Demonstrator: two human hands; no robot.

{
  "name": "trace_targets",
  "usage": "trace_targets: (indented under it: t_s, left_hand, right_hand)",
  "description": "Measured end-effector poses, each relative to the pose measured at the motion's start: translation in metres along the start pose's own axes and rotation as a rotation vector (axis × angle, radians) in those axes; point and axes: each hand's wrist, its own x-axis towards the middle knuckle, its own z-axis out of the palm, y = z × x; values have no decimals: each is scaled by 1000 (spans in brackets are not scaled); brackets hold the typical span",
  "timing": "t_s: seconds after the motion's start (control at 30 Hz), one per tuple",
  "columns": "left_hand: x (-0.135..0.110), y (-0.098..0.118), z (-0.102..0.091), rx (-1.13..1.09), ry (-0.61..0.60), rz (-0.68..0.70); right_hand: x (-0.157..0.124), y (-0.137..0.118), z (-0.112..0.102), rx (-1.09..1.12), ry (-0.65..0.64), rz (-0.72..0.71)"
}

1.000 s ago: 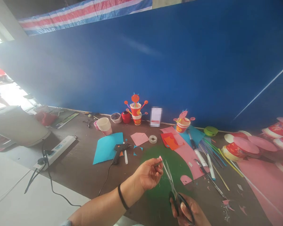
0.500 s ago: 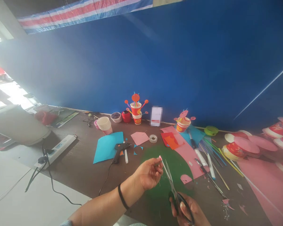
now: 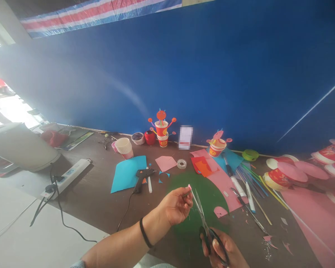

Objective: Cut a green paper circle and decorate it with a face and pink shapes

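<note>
Glare now lower, scissors in right hand, pink bit in left hand

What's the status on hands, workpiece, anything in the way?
Left hand pinching small pink piece. Right hand gripping scissors, slightly open, close to the pink piece. Pink scrap right of scissors, not blocking.

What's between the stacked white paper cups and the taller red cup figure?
In the head view, a small round tub and a round red object stand between the cups and the figure.
</note>
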Motion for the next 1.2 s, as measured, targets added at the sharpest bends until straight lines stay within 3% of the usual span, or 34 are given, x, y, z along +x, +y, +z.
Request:
trace_targets:
  t_s: [1.2]
  left_hand:
    - [-1, 2, -2, -16, -9, -14]
  right_hand:
    - [1, 0, 3, -8, 34, 4]
